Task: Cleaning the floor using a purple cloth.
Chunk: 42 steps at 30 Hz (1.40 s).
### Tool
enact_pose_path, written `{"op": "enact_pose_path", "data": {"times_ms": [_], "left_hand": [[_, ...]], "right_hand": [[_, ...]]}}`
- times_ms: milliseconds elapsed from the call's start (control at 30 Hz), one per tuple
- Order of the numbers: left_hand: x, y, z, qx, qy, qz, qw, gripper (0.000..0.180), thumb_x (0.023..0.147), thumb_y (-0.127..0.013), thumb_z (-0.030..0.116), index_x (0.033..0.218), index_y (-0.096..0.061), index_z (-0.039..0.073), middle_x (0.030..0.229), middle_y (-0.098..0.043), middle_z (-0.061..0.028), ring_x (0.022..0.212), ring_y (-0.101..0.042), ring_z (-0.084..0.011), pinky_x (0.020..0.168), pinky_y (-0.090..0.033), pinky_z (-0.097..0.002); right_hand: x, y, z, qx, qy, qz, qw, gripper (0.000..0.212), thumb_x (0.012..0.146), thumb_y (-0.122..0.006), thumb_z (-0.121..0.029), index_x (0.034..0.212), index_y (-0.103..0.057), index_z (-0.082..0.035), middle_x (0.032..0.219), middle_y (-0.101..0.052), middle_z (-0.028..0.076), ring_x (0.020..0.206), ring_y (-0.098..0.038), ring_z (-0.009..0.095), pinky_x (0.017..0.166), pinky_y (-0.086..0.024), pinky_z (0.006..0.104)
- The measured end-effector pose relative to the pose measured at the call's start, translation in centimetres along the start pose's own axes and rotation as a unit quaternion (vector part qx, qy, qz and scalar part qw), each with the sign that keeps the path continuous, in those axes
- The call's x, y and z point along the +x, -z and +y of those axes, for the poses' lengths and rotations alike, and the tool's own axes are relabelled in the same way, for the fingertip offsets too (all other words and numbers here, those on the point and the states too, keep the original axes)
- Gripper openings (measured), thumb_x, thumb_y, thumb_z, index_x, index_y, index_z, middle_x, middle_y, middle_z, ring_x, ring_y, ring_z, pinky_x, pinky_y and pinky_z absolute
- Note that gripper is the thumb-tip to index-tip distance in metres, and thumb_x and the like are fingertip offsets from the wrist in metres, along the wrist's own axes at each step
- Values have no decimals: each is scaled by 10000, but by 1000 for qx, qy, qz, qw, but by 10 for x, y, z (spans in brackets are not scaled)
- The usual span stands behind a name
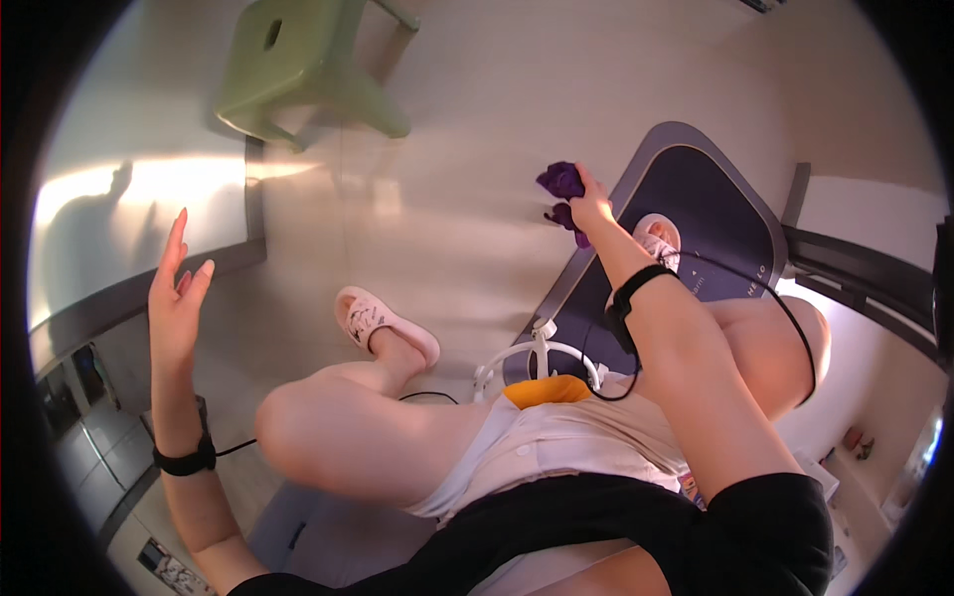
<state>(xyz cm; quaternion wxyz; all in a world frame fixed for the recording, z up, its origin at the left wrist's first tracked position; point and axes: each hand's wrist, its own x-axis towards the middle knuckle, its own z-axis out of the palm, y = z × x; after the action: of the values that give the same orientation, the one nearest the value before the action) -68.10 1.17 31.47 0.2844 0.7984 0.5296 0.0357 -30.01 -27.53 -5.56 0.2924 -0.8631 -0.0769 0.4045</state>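
Observation:
My right hand (pixel 593 206) reaches forward, closed on a crumpled dark purple cloth (pixel 562 182). Part of the cloth bunches out to the left of the fingers, and a second fold hangs just below; its exact kind does not show. Raised at the far left, my left hand (pixel 177 298) is open, with the fingers stretched upward and nothing in it. Between my knees lies an orange-yellow cloth (pixel 547 391), right beside a white curved frame (pixel 540 350) with small knobs. Neither hand touches these two.
A green plastic stool (pixel 293 60) stands on the floor ahead to the left. Under my right foot is a dark mat (pixel 696 189) with a grey border. Pale slippers (pixel 383 323) are on my feet. Black cables run from the bands on both forearms, one looping over my right knee.

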Motion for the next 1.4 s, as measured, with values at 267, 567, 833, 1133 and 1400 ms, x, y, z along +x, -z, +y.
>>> {"op": "enact_pose_path", "data": {"times_ms": [267, 567, 833, 1133, 1400], "left_hand": [[-5, -95, -89, -65, 140, -79, 985, 662, 898, -613, 72, 1514, -415, 209, 1552, -412, -13, 1410, -367, -271, 1121, -294, -447], [1, -165, -132, -149, 137, -145, 969, 692, 862, -596, 41, 1512, -411, 193, 1565, -391, -26, 1414, -361, -285, 1122, -296, -480], [-5, -209, -152, -227, 124, -142, 955, 628, 892, -640, 81, 1486, -449, 160, 1559, -395, -48, 1400, -380, -289, 1109, -327, -458], [-12, -250, -154, -401, 135, -138, 896, 559, 929, -591, 19, 1468, -454, 75, 1550, -403, -59, 1407, -371, -297, 1101, -357, -357], [-22, -254, -163, -464, 171, -114, 862, 581, 923, -604, 24, 1480, -454, 96, 1524, -420, -127, 1400, -379, -294, 1087, -364, -350]], "right_hand": [[-52, -56, 53, -221, 224, 65, 947, 917, 724, -611, 77, 1490, -375, -370, 1522, -342, 96, 1296, -378, 443, 1072, -366, 552], [-176, -187, 90, -301, 363, -279, 837, 869, 756, -608, 16, 1457, -391, -451, 1578, -259, 29, 1360, -312, 394, 1076, -320, 588], [-137, -157, 39, -110, 446, -279, 843, 611, 696, -695, -12, 1250, -647, -266, 1344, -565, 75, 1119, -524, 353, 1021, -417, 426], [-19, -113, 4, -232, 408, 105, 877, 794, 690, -514, 116, 1390, -553, -258, 1493, -430, 105, 1308, -395, 393, 1102, -337, 483], [-152, -199, 93, -315, 499, -207, 780, 746, 760, -583, -7, 1406, -512, -374, 1560, -348, 10, 1364, -359, 359, 1065, -334, 548]]}}
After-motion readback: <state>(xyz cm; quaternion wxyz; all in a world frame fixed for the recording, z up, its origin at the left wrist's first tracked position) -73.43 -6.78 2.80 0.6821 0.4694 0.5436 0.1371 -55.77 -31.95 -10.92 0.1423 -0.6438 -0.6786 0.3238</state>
